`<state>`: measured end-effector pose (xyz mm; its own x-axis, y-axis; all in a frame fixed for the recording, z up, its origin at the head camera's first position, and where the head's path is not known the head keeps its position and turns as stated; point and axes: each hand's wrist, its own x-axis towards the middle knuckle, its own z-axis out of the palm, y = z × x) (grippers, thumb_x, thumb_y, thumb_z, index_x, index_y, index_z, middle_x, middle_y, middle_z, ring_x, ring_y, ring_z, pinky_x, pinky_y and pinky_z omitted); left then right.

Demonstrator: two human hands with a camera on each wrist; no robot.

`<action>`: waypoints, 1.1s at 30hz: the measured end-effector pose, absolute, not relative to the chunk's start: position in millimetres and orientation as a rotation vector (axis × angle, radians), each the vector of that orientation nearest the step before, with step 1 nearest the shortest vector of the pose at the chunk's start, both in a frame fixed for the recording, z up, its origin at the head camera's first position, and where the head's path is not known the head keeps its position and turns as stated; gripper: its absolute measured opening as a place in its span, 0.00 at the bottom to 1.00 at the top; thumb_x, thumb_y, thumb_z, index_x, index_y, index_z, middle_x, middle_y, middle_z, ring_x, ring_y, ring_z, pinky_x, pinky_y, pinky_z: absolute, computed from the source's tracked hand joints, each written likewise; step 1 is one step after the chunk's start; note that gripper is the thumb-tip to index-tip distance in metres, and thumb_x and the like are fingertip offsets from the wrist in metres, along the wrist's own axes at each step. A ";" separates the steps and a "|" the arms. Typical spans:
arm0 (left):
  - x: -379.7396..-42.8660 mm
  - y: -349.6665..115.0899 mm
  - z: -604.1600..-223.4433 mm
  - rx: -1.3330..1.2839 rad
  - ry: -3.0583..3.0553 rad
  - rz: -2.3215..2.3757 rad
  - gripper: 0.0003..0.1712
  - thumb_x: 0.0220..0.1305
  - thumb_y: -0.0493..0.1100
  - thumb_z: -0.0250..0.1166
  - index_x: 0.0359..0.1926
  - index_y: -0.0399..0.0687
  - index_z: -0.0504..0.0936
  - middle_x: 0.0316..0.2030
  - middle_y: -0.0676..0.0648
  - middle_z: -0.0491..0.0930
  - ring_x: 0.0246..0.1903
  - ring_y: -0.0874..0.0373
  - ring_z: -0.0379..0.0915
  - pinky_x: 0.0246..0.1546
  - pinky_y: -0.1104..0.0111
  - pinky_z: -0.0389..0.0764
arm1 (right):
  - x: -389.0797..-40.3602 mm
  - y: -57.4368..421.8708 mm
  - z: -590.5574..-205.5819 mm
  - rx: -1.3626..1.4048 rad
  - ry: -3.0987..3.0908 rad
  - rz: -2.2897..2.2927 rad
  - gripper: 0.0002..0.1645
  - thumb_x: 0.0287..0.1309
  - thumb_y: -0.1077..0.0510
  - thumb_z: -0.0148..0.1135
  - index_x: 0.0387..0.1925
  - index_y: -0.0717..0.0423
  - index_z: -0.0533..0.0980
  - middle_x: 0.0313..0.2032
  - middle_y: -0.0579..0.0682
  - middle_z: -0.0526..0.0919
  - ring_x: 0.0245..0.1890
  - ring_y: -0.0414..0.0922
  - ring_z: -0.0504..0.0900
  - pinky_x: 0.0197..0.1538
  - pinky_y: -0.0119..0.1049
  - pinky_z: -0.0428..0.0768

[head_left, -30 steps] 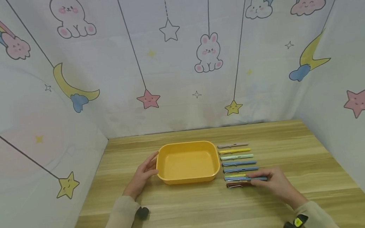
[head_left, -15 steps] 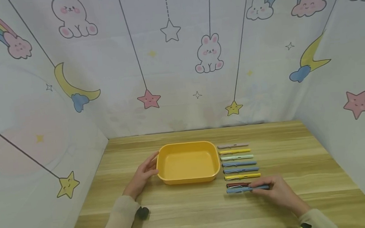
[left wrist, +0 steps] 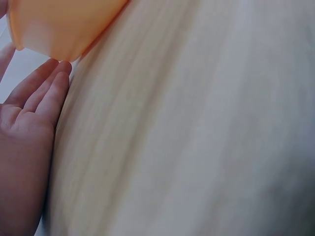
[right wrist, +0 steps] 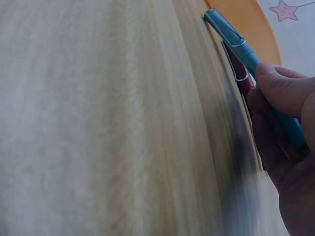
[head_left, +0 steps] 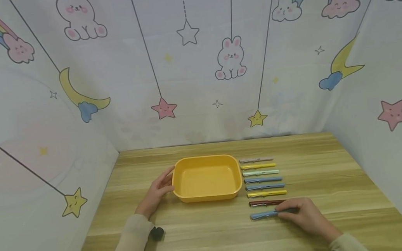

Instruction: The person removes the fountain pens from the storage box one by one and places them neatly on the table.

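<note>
A light blue pen [head_left: 263, 215] with a metal clip is pinched between the thumb and fingers of my right hand [head_left: 307, 216]. Its clip end points left, and its other end is partly covered by the fingers. Just beyond it lies a dark red pen [head_left: 262, 203], also visible behind the held pen in the right wrist view. My left hand [head_left: 157, 191] touches the left side of a yellow rectangular box [head_left: 209, 198] with extended fingers. Those fingers [left wrist: 53, 96] reach the box wall in the left wrist view. Nothing shows inside the box.
Right of the box, several pens lie in a column, roughly parallel: yellow [head_left: 275, 193], blue, mint green [head_left: 260, 173], another yellow and a pinkish one [head_left: 256, 160]. A wood-grain table [head_left: 208, 234] carries everything. A printed curtain [head_left: 201, 129] stands behind it.
My right hand has carried the light blue pen toward me, from over the nearer yellow pen, past the dark red pen, to the column's near end. My left hand stays at the box.
</note>
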<state>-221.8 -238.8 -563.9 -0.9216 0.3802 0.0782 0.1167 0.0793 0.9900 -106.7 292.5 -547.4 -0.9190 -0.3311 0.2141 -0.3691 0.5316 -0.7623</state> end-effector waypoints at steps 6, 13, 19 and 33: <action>-220.5 -238.2 -562.8 0.493 2.152 1.936 0.42 0.74 0.41 0.65 0.83 0.56 0.58 0.79 0.37 0.61 0.77 0.39 0.58 0.75 0.46 0.59 | -108.5 291.9 -557.0 0.741 -2.592 1.215 0.14 0.47 0.62 0.83 0.36 0.43 0.91 0.37 0.38 0.92 0.40 0.34 0.89 0.47 0.20 0.81; -220.9 -238.1 -561.8 0.499 2.166 1.935 0.42 0.74 0.41 0.65 0.83 0.56 0.59 0.79 0.38 0.60 0.77 0.41 0.58 0.74 0.57 0.64 | -110.7 289.0 -559.3 0.830 -2.524 1.072 0.18 0.40 0.67 0.85 0.33 0.43 0.90 0.34 0.39 0.91 0.36 0.34 0.88 0.43 0.18 0.80; -222.4 -240.0 -565.5 0.499 2.169 1.929 0.42 0.75 0.40 0.65 0.83 0.56 0.58 0.79 0.38 0.60 0.78 0.40 0.57 0.73 0.64 0.66 | -110.5 286.1 -557.8 0.856 -2.490 1.027 0.20 0.38 0.68 0.85 0.32 0.44 0.90 0.33 0.40 0.91 0.34 0.35 0.88 0.42 0.18 0.80; -221.5 -239.4 -564.4 0.511 2.147 1.948 0.43 0.74 0.40 0.65 0.83 0.55 0.58 0.79 0.38 0.61 0.77 0.40 0.58 0.72 0.64 0.67 | -112.8 282.4 -558.5 0.817 -2.414 0.822 0.22 0.30 0.70 0.86 0.30 0.47 0.90 0.32 0.41 0.91 0.34 0.38 0.88 0.43 0.19 0.81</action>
